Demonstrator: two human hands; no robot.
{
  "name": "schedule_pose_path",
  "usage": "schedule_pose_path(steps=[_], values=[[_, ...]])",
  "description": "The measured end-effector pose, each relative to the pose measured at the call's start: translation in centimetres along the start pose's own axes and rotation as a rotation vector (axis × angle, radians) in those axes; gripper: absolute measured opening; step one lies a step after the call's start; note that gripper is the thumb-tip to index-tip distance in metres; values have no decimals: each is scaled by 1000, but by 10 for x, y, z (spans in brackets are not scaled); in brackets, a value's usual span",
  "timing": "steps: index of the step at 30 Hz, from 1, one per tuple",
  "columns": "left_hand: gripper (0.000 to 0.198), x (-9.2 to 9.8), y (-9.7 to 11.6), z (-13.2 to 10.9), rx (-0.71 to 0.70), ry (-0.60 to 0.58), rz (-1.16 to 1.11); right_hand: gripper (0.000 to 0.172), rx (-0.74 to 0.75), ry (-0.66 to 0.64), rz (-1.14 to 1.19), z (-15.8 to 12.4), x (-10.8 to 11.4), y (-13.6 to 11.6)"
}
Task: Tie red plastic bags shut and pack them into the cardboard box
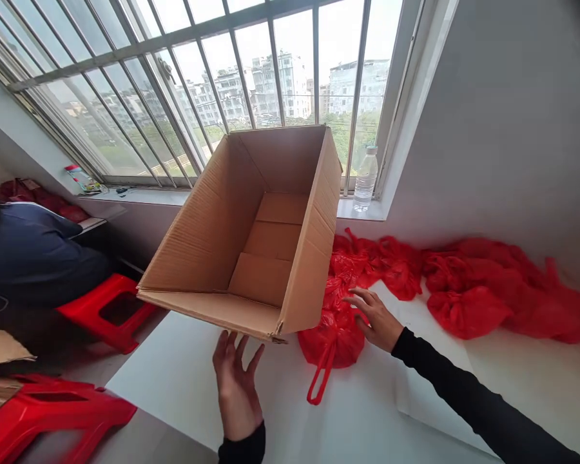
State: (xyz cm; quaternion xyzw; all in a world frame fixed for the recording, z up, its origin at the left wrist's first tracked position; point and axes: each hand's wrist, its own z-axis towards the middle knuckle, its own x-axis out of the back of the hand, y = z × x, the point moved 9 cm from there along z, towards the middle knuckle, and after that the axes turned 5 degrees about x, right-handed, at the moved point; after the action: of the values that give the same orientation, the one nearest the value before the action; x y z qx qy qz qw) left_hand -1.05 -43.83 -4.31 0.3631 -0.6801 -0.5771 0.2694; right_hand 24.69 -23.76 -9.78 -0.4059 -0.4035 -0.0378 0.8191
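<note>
An open, empty cardboard box point(251, 238) is tilted towards me above the white table point(183, 380), its mouth facing the camera. My left hand point(236, 380) is under the box's near edge, fingers spread and pointing up, touching or just short of the cardboard. My right hand point(377, 317) is open to the right of the box, fingers stretched over a tied red plastic bag point(336, 335) with a long loop handle. Neither hand grips anything.
Several more red bags point(468, 287) lie along the wall at the right. A water bottle point(366, 179) stands on the window sill. Red plastic stools point(111, 309) are at the left, with another person in a dark top point(29, 254) beside them.
</note>
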Motion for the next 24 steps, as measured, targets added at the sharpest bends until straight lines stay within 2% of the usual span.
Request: schedule_pose_path(steps=[2, 4, 7, 9, 11, 14, 18, 20, 22, 24], values=[[40, -16, -36, -25, 14, -81, 113, 48, -37, 25, 37, 0, 0, 9], [46, -39, -67, -49, 15, -206, 223, 50, -97, 42, 91, 1, 0, 21], [34, -73, -89, -74, -42, -379, 383, 44, -190, 39, 199, -2, -4, 39], [30, -86, -88, -83, -98, -453, 464, 41, -236, 29, 264, -7, -9, 44], [27, -87, -81, -90, -151, -494, 535, 41, -256, 11, 317, -13, -15, 44], [21, -77, -71, -100, -214, -525, 640, 45, -256, 3, 381, -22, -16, 36], [34, -57, -63, -106, -295, -501, 771, 48, -252, 32, 417, -32, -9, 19], [38, -56, -55, -107, -362, -459, 816, 46, -234, 27, 430, -34, -6, 5], [48, -70, -48, -110, -479, -468, 907, 42, -204, 4, 448, -35, -5, -12], [67, -95, -49, -112, -572, -543, 1047, 39, -169, -27, 466, -36, -3, -28]])
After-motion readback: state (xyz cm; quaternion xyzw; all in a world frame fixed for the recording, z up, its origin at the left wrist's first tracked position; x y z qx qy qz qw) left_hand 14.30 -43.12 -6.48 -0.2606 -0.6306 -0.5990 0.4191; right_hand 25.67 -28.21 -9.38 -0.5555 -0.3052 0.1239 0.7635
